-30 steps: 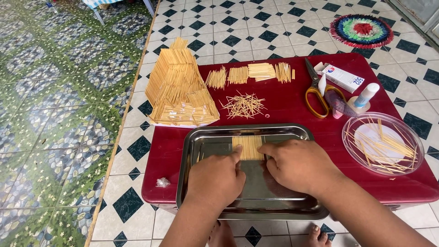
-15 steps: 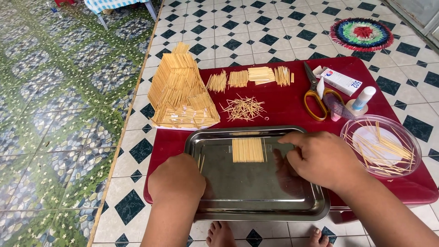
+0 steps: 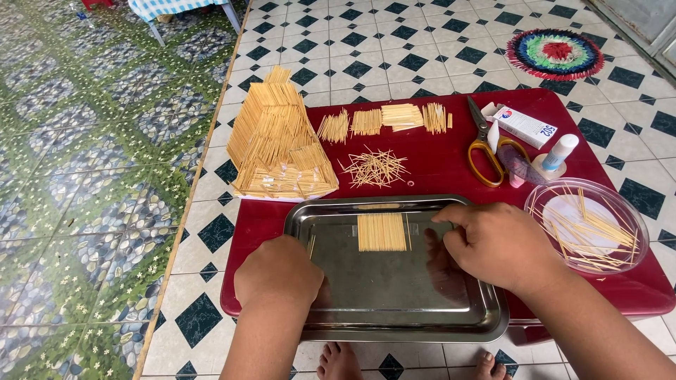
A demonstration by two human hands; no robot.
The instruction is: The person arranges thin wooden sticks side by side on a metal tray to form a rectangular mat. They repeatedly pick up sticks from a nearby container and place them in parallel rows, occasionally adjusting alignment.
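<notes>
Toothpicks lined side by side make one small flat panel in the upper middle of the steel tray; beyond it on the red table a tall toothpick house stands largely built, with several glued strips and a loose pile waiting. Left hand rests curled on the tray's near left edge, apparently empty. Right hand sits just right of the panel, fingers bent, not touching it; whether they pinch anything I can't tell.

Flat toothpick panel, in steel tray
</notes>
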